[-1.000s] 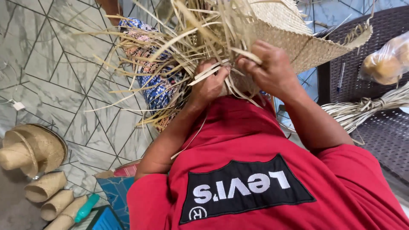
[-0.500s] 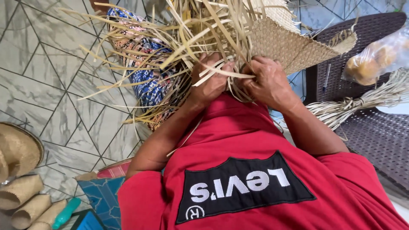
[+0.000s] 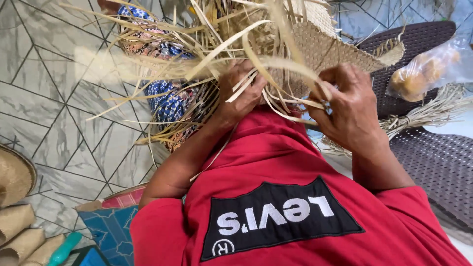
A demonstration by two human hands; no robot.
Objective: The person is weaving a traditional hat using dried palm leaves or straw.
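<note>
Both hands, left hand (image 3: 241,93) and right hand (image 3: 347,106), clamp fingers on loose strips (image 3: 256,54) fanning up-left from the woven piece (image 3: 335,49).

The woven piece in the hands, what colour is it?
Pale straw tan, seen in the head view: woven piece.

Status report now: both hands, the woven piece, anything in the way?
Left hand shut on loose straw strips. Right hand pinching a strip at the woven hat edge. Loose strips fan out over both hands; nothing else blocking.
</note>
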